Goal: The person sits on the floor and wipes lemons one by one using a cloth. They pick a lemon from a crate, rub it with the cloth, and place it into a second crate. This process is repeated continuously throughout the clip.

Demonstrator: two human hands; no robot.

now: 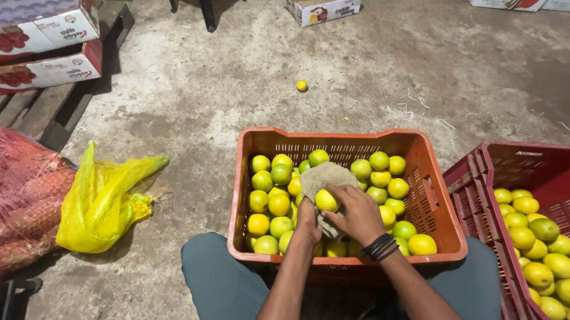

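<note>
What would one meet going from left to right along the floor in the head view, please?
Red mesh sack → yellow mesh bag → orange crate of citrus fruit, where the left hand and right hand hold a yellow-green fruit in a cloth → red crate of fruit.

Concrete floor (385,60) bears orange crate (428,210), red crate (476,193), yellow net bag (98,200), stray fruit (301,85)

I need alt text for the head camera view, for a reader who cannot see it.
Two hands hold a yellow-green citrus fruit in a beige cloth over an orange crate of similar fruit: left hand beneath, right hand gripping. A red crate with more fruit stands at right, and a yellow mesh bag lies at left.
</note>
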